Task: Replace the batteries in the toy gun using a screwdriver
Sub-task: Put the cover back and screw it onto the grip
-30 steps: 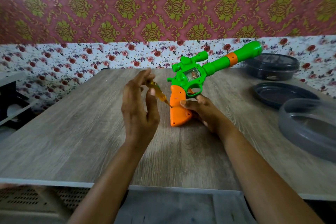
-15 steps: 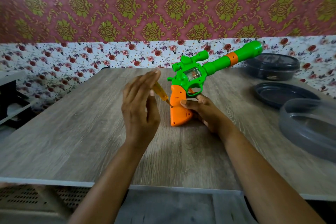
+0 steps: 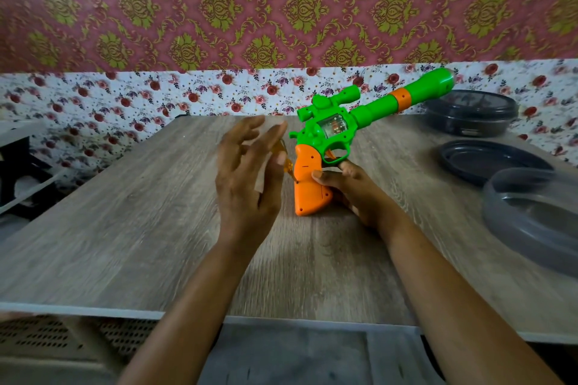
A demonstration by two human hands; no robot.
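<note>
On the wood-grain bench I see the left hand just left of the toy gun. Its fingers are fanned wider than half a second ago, and its thumb and forefinger pinch the amber screwdriver against the orange grip. The toy gun hasn't moved: butt down, green barrel slanting up, right hand curled round its grip.
</note>
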